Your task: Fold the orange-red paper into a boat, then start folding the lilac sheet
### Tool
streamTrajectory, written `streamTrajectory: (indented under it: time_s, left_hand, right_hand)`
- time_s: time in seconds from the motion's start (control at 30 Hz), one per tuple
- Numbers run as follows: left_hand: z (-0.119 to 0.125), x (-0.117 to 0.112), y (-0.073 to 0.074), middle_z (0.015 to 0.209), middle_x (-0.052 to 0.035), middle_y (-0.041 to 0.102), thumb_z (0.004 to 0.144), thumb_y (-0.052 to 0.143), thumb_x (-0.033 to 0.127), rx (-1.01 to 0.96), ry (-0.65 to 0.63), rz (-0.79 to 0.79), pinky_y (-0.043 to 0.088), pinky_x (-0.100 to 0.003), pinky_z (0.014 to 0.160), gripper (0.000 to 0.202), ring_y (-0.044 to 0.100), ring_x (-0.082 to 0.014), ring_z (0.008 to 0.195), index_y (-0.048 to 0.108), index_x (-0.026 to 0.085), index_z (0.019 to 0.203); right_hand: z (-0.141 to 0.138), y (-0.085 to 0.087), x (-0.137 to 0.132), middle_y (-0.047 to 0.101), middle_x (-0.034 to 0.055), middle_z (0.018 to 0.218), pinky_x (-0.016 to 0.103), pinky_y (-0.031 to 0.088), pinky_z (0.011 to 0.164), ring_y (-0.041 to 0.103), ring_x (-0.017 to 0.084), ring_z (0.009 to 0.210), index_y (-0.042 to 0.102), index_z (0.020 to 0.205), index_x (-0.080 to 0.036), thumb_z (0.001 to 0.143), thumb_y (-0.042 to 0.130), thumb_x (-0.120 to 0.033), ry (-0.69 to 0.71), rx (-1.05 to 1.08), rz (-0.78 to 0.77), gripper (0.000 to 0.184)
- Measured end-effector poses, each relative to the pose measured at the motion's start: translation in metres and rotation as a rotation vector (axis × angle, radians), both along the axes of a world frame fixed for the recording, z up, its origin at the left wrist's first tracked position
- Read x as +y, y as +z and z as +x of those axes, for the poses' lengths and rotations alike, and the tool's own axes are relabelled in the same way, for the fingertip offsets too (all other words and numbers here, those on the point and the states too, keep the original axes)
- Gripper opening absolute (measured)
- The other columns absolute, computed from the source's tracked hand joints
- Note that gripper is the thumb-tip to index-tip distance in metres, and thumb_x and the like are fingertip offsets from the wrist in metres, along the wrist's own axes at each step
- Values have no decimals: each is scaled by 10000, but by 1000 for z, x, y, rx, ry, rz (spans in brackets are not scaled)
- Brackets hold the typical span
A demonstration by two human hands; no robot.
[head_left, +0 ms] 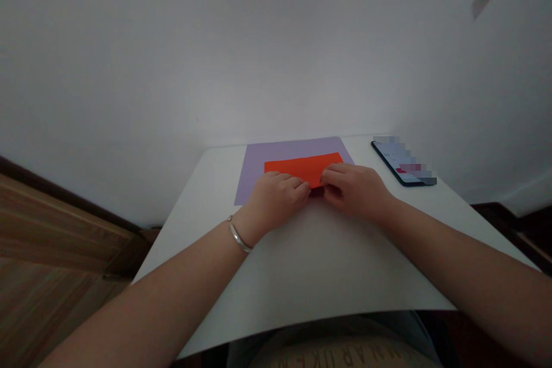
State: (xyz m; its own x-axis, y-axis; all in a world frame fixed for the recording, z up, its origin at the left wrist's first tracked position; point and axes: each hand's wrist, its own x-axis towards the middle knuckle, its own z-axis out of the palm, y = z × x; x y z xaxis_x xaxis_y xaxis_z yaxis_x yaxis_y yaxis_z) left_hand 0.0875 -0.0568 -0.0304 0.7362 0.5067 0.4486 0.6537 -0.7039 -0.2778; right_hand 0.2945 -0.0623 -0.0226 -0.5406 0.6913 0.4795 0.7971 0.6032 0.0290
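Note:
An orange sheet of paper [304, 168] lies partly over a larger purple sheet [254, 169] on the white table. My left hand [280, 194] has its fingers curled on the near left edge of the orange paper. Close beside it, my right hand [351, 187] pinches the near right part of that same edge. Between the two hands the edge looks slightly lifted, with a dark shadow under it. Both palms and some fingertips are hidden from view.
A phone [403, 164] with its screen lit lies at the table's right side. The white table [319, 264] meets a pale wall [276, 57] at the back. Wooden furniture [56, 253] stands low on the left.

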Motion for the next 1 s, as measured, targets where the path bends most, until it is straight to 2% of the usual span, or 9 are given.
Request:
streamTrajectory:
  time_s: [0.2,0.47,0.63,0.7,0.77,0.83,0.9,1.0]
  left_hand:
    - [-7,-1,-1,725,-27,709,916,485,248,-6,60,-15,371,-283,537,260,624,-159,616,690,172,776]
    - [-13,2,-7,736,-47,710,921,465,253,20,109,-66,338,-281,520,290,624,-167,624,685,162,755]
    - [-16,3,-10,745,-46,711,927,448,257,37,136,-87,343,-283,517,305,634,-181,634,674,163,745]
    - [-16,4,-10,760,-46,712,928,448,262,40,144,-92,345,-287,514,302,638,-185,639,676,165,756]
    - [-15,4,-9,775,-43,712,933,443,269,44,140,-104,351,-286,516,301,640,-184,647,680,167,777]
    - [-14,5,-6,783,-43,711,937,438,272,45,130,-112,364,-283,528,301,642,-182,658,686,170,800]
    - [-12,5,-3,779,-47,710,937,440,275,37,121,-106,376,-281,540,299,642,-179,663,693,171,817]
    - [-11,5,-1,762,-43,706,930,449,279,20,107,-82,373,-282,531,296,635,-174,643,696,175,803]
  right_hand:
    - [18,6,7,659,10,813,271,276,568,572,154,756,600,773,-214,770,509,-186,-45,-66,-90,95]
    - [43,6,20,703,6,906,266,290,568,602,172,784,649,861,-248,772,530,-243,-212,-148,-204,149]
    - [48,10,20,707,26,901,278,255,526,605,193,747,648,836,-242,779,512,-261,-362,-245,-223,149]
    - [44,12,16,706,38,922,285,263,525,613,203,762,648,853,-237,799,493,-270,-405,-220,-182,167]
    - [37,12,11,703,46,974,290,307,560,621,211,827,650,914,-235,812,496,-275,-375,-146,-102,189]
    - [28,12,6,697,49,1004,293,350,613,618,217,904,648,925,-227,801,537,-286,-261,-116,-54,177]
    - [19,10,2,696,37,937,292,357,626,620,203,875,646,889,-222,831,525,-279,-186,-117,-39,146]
    - [12,4,1,685,37,839,297,352,613,612,183,773,644,842,-208,898,458,-276,-122,-125,-25,206]
